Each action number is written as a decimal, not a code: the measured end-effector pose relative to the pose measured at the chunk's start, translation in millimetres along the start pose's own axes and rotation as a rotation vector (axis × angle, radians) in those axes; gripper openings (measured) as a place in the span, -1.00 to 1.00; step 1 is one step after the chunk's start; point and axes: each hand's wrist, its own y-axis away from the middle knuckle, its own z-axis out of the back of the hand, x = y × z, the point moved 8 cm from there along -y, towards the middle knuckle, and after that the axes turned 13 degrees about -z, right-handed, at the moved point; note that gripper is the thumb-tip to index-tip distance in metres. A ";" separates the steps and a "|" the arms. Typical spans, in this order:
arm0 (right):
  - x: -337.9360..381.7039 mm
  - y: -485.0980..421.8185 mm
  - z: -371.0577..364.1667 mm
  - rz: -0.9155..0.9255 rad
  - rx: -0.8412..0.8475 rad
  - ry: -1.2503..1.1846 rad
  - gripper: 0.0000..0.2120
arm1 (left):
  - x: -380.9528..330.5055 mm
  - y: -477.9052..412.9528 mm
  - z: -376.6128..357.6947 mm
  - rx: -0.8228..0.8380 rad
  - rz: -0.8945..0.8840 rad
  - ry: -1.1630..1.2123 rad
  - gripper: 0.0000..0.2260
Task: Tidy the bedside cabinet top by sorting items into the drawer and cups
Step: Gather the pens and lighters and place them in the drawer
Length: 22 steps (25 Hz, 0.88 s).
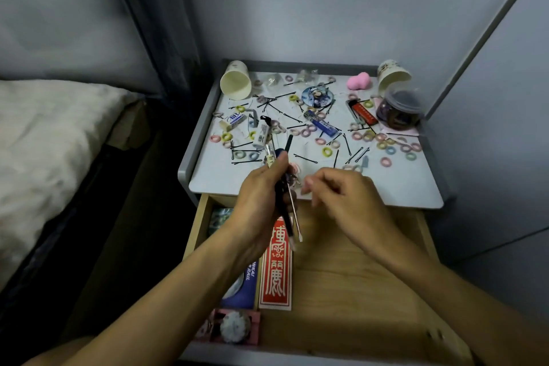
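The white cabinet top (395, 187) is strewn with several pastel hair rings, black hairpins, lead cases and lighters. Two paper cups lie tipped at the back, one at the left (236, 82), one at the right (392, 76). My left hand (261, 202) grips a bundle of pens and thin flat items (289, 211) over the cabinet's front edge. My right hand (341, 202) hovers beside it with curled fingers; whether they hold anything I cannot tell. Below, the wooden drawer (356, 291) stands pulled out.
The drawer holds a red printed packet (275, 273), a purple box (242, 288) and a pink card with a fluffy ball (234, 327). A dark jar (399, 111) and pink sponge (360, 82) sit at the back right. A bed (44, 142) lies left; walls stand behind and right.
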 end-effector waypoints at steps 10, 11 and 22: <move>-26.0 -24.8 -22.3 -0.322 0.410 -0.888 -0.74 | -3.8 9.9 -24.0 0.379 0.036 -0.047 -0.72; -27.5 -27.1 -13.9 -0.326 0.356 -0.934 -0.77 | -2.9 7.9 -18.1 0.330 0.011 -0.094 -0.69; -25.8 12.0 -39.2 -0.368 0.514 -0.602 -0.60 | -4.3 -3.5 21.0 -0.039 -0.031 0.012 -0.86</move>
